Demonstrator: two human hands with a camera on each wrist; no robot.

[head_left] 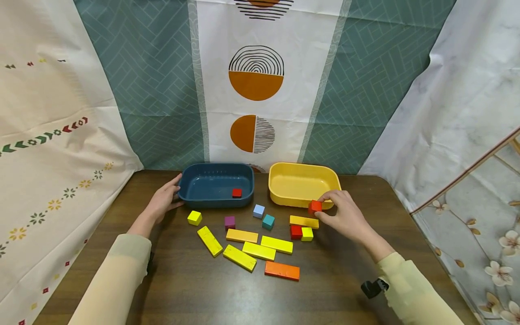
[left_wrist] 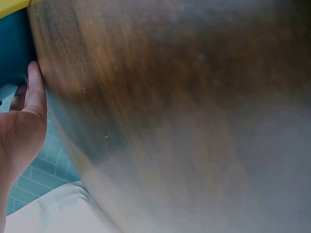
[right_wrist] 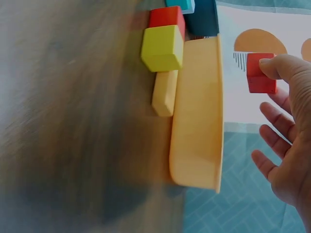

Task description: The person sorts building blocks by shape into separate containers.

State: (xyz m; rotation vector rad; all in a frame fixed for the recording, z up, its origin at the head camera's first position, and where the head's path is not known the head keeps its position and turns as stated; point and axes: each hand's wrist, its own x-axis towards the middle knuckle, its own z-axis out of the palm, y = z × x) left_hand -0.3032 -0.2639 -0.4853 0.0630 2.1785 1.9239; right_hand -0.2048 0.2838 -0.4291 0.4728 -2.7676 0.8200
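My right hand [head_left: 346,215] pinches a red cube [head_left: 314,207] between thumb and finger at the front wall of the yellow bin [head_left: 280,198]. The right wrist view shows that cube [right_wrist: 261,74] raised above the bin's rim, the other fingers spread loosely. At the far left, my left hand [head_left: 162,198] rests against the left end of the dark blue bin [head_left: 215,202] with its fingers fairly straight. Inside the blue bin lies a red block [head_left: 237,193]. In front of my right hand sit an orange-yellow plank [head_left: 304,222], another red cube [head_left: 296,232] and a yellow cube [head_left: 307,234].
Several yellow planks, such as one at the left [head_left: 210,241], lie mid-table with an orange plank [head_left: 282,271]. Purple [head_left: 229,222], light blue [head_left: 258,211], teal [head_left: 268,221] and yellow [head_left: 194,218] cubes stand before the blue bin. A patterned cloth [head_left: 256,144] hangs behind.
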